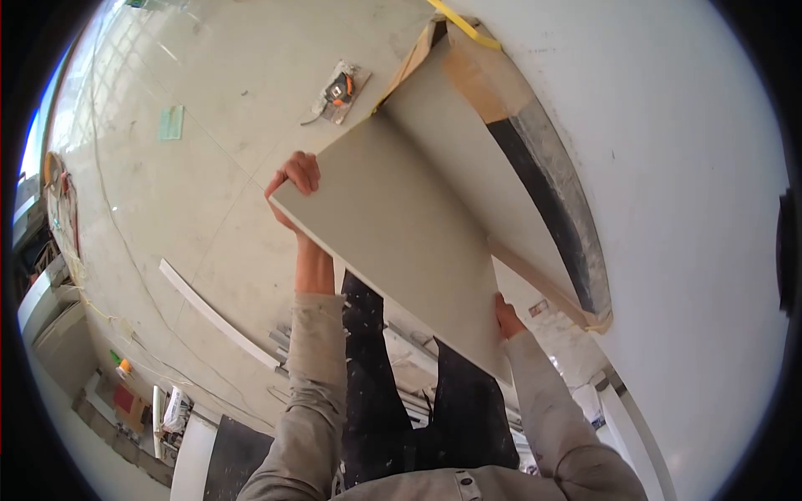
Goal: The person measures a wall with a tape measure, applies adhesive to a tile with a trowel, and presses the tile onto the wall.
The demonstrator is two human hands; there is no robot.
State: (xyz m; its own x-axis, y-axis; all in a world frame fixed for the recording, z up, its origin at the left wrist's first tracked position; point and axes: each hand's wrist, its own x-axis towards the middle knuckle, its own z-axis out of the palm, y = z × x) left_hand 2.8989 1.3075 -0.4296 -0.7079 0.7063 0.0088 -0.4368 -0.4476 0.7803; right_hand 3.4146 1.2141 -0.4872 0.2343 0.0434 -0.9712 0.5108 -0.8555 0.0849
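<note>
A flat off-white board [401, 225] is tilted in front of me, held between both hands. My left hand [296, 179] is closed on its upper left corner, with the fingers curled over the face. At the lower right edge, my right hand [506, 318] grips the same board; most of its fingers are hidden behind it. The board's far edge meets a pale panel [493, 142] standing against the white wall [685, 167]. Brown cardboard [472, 75] and a black strip [535, 184] run along that panel's border, and yellow tape [468, 25] is at its top.
An orange and black tape measure [338, 88] lies on the tiled floor [225, 50] beyond the board. A green sheet [170, 123] is to its left. A long white strip [213, 309] and thin cables lie at left. Clutter, including an orange object [124, 366], fills the lower left.
</note>
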